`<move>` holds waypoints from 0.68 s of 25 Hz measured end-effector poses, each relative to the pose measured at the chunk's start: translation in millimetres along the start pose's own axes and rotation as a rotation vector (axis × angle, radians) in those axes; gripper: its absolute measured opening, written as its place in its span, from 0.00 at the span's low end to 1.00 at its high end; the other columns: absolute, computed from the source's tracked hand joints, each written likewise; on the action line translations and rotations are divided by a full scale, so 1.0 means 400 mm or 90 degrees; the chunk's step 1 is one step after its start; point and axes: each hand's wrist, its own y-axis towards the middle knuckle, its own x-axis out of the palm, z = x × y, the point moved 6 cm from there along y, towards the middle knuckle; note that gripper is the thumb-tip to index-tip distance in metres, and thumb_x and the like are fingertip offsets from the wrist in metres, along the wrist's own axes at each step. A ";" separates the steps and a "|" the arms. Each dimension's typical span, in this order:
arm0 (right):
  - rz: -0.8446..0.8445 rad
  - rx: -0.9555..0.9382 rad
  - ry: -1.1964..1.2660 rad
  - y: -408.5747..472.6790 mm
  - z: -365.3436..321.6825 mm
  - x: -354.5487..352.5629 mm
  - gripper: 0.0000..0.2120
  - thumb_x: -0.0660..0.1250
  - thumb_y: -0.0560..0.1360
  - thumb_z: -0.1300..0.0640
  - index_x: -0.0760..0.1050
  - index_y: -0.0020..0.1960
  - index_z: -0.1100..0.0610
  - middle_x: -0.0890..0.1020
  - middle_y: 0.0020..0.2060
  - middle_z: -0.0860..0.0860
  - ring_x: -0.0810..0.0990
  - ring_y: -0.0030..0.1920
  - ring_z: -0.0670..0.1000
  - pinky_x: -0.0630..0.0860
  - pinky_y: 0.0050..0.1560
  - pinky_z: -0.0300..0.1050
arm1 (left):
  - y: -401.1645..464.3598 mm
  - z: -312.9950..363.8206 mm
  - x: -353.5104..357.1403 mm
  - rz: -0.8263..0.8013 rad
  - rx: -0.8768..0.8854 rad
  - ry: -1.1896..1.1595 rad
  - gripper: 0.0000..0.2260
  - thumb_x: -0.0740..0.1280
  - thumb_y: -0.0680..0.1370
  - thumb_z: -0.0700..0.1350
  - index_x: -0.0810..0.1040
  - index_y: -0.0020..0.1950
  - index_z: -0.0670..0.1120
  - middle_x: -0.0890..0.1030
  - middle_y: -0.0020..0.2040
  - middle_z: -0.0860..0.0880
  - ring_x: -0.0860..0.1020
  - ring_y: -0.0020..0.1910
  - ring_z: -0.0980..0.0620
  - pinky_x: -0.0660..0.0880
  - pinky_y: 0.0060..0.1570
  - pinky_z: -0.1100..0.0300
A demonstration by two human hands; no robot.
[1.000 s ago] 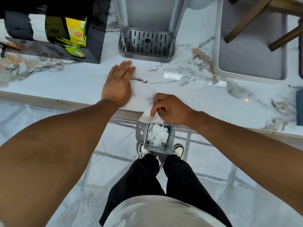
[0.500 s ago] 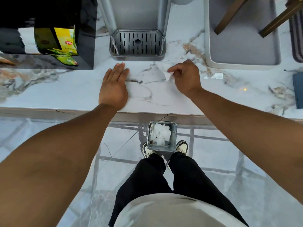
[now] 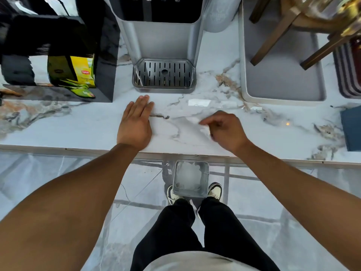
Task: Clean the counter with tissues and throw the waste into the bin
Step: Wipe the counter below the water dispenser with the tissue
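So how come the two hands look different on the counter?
The left hand lies flat, palm down, with its fingers straight and together; the right hand is curled, with its fingers bent. The left hand looks sharp, while the right hand is blurred, so it seems to be moving. The right hand appears to pinch a white tissue, though the blur makes that unsure; the left hand holds nothing. Both are over the marble counter, near its front edge.

Glossy marble-veined floor (image 3: 58, 182), grey dispenser (image 3: 162, 42), wooden chair legs (image 3: 273, 36)
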 end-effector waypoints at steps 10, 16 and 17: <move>0.202 0.110 -0.083 0.454 0.035 -0.128 0.20 0.58 0.76 0.70 0.83 0.53 0.51 0.78 0.50 0.48 0.79 0.46 0.48 0.79 0.55 0.37 | 0.000 -0.001 -0.002 0.011 0.006 0.005 0.24 0.51 0.78 0.41 0.70 0.73 0.40 0.66 0.77 0.41 0.61 0.78 0.43 0.57 0.78 0.45; 0.163 -0.097 -0.224 0.310 0.003 -0.018 0.17 0.60 0.77 0.68 0.83 0.57 0.57 0.78 0.52 0.61 0.80 0.51 0.58 0.67 0.57 0.33 | 0.003 0.000 -0.004 0.004 0.006 0.007 0.25 0.51 0.78 0.41 0.70 0.74 0.40 0.66 0.77 0.41 0.61 0.78 0.43 0.58 0.77 0.44; 0.158 -0.126 -0.215 0.268 0.007 -0.010 0.17 0.61 0.76 0.69 0.84 0.56 0.58 0.78 0.49 0.61 0.80 0.48 0.58 0.70 0.56 0.36 | 0.003 -0.001 -0.003 0.002 0.006 0.006 0.25 0.51 0.78 0.41 0.69 0.74 0.40 0.66 0.77 0.41 0.61 0.78 0.43 0.58 0.77 0.44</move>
